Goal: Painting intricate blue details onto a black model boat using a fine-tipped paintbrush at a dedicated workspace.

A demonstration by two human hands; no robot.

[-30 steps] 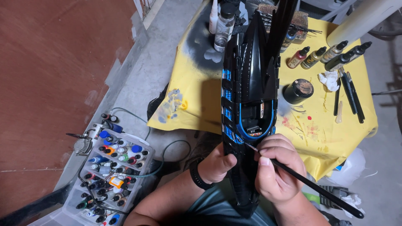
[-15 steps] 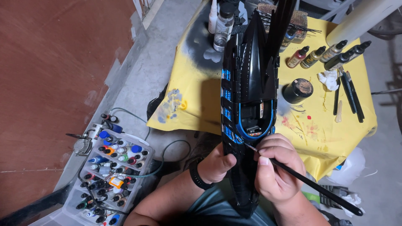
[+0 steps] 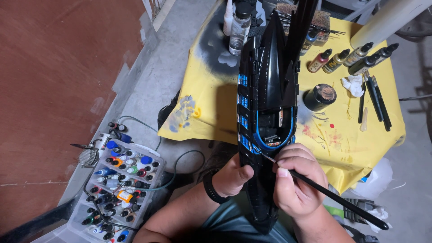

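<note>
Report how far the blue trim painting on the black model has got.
Done: blue segments down the black model's left edge and around its cockpit. In hand: right hand puts the brush tip to the blue cockpit rim while left hand steadies the hull. Left: the hull nearer the person shows no blue.

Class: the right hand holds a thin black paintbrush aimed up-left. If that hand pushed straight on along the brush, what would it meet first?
Probably the blue-trimmed edge of the long black model vehicle: the brush tip in the right hand already sits at it, though depth is unclear.
</note>
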